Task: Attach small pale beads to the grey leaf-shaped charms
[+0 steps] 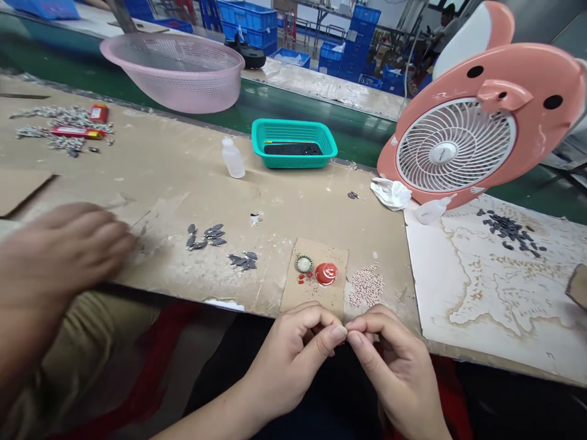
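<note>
Head camera, and it's all close work at the front edge of the table (298, 205)! Left hand (296, 351) and right hand (397, 360) meet fingertip to fingertip, each with thumb and forefinger drawn narrow into a tight pinch; whatever may sit between those tips is too small to make out. Just off the fingers at eleven o'clock lies the cardboard square (298, 296), its near edge right up by the left hand. Look at what it carries: a crimped metal cap (303, 264), dark-rimmed and pale inside, and just beside it at four o'clock a round red piece (326, 274), wet-looking and glossy. Little red bits (301, 278) sit under the cap, and fine specks are scattered all around.

Over to one o'clock of the fingertips, near the right hand, a loose spread of tiny pinkish beads (365, 286)! Swing out to ten o'clock and there's a small cluster of dark leaf-shaped pieces (243, 261), matt grey, some showing bright little tips, with a second group (206, 236) farther along the same line. Two o'clock, well apart, a dark heap (510, 232) rests on the patterned white sheet (440, 287). And between nine and ten, another person's hand (68, 247) comes across the table, blurred, so its grip I cannot tell.
</note>
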Tool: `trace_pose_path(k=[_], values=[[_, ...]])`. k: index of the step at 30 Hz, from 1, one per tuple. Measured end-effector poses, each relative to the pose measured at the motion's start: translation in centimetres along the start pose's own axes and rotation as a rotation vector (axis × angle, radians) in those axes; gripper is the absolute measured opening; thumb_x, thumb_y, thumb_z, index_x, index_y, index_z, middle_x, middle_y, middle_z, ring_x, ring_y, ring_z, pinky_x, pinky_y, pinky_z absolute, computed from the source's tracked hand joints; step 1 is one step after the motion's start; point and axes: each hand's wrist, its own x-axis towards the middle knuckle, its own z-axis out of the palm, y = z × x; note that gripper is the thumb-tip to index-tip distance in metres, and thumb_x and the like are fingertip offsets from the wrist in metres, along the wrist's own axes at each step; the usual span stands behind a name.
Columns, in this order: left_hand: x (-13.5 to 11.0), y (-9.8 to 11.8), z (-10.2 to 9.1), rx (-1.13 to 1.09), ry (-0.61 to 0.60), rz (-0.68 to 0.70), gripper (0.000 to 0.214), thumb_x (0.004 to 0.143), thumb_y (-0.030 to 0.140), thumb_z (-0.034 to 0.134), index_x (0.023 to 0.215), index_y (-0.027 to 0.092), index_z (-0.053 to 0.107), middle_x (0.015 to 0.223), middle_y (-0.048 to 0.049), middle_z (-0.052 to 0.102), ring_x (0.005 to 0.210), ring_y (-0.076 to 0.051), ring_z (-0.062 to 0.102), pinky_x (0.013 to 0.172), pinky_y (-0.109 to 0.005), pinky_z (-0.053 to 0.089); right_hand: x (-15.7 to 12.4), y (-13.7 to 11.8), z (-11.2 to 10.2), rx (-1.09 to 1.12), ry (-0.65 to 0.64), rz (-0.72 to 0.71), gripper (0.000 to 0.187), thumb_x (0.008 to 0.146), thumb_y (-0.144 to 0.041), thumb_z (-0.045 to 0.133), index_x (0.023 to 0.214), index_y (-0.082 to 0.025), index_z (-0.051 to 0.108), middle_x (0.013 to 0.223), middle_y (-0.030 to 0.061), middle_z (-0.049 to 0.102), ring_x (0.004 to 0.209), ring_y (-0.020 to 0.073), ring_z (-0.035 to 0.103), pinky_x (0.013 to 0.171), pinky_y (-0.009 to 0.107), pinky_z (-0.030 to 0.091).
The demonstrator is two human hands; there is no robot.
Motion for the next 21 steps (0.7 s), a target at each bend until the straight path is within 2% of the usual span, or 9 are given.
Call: trace_pose_path(k=[7,10,12,15,17,19,21], values=[[-0.4,-0.5,-1.3,0.000,-0.037,-0.096,0.034,0.095,0.044,0.057,0.077,0.015,0.063,0.069,-0.0001,0.059,0.064,-0.013,0.053,0.061,-0.026,0.041,0.8,-0.2,0.9,-0.090,-0.083,-0.074,0.011,0.095,-0.022,0.059,0.085,-0.024,0.064,0.074,-0.0024,0.058,0.066,0.0112,0.057,0.057,0.021,0.045],[-0.6,-0.8,-2.5,0.130,-0.001,-0.038,0.031,0.097,0.040,0.056,0.078,0.017,0.064,0.069,0.0007,0.059,0.065,-0.013,0.053,0.062,-0.025,0.042,1.2,-0.2,1.2,-0.120,-0.074,-0.072,0.015,0.096,-0.024,0.058,0.081,-0.023,0.062,0.072,-0.0028,0.056,0.064,0.0113,0.054,0.057,0.022,0.043],[-0.8,-1.3,-3.9,0.300,0.113,0.064,0.025,0.097,0.034,0.056,0.081,0.018,0.065,0.073,0.0009,0.061,0.067,-0.012,0.054,0.063,-0.024,0.042,1.4,-0.1,1.1,-0.132,-0.034,-0.042,0.016,0.096,-0.026,0.057,0.081,-0.023,0.061,0.072,-0.0028,0.055,0.065,0.0117,0.053,0.059,0.023,0.042],[-1.0,-2.2,-6.9,0.657,0.432,0.245,0.012,0.096,0.026,0.060,0.090,0.019,0.068,0.086,-0.0012,0.066,0.078,-0.015,0.059,0.070,-0.026,0.045,1.7,0.2,0.8,-0.121,0.011,0.019,0.015,0.097,-0.029,0.057,0.084,-0.023,0.061,0.072,-0.0032,0.053,0.065,0.0123,0.051,0.060,0.024,0.041],[-0.9,-2.6,-8.8,0.913,0.627,0.306,0.011,0.094,0.026,0.062,0.097,0.019,0.070,0.095,-0.0037,0.068,0.089,-0.019,0.059,0.078,-0.030,0.046,1.9,0.5,0.6,-0.115,0.026,0.039,0.015,0.098,-0.030,0.056,0.086,-0.023,0.061,0.073,-0.0033,0.052,0.065,0.0125,0.051,0.060,0.025,0.041],[-0.6,-2.8,-10.4,1.117,0.695,0.290,0.016,0.094,0.029,0.063,0.103,0.020,0.072,0.099,-0.0053,0.068,0.095,-0.024,0.058,0.082,-0.034,0.047,2.2,0.8,0.4,-0.132,0.039,0.030,0.014,0.098,-0.030,0.057,0.086,-0.023,0.061,0.074,-0.0030,0.053,0.065,0.0126,0.050,0.061,0.025,0.040],[-0.2,-2.8,-11.4,1.235,0.654,0.239,0.019,0.094,0.032,0.063,0.106,0.021,0.073,0.100,-0.0055,0.068,0.095,-0.026,0.058,0.082,-0.037,0.047,2.5,1.0,0.3,-0.170,0.048,0.006,0.014,0.097,-0.030,0.057,0.085,-0.023,0.061,0.075,-0.0027,0.053,0.067,0.0128,0.050,0.062,0.026,0.040]])
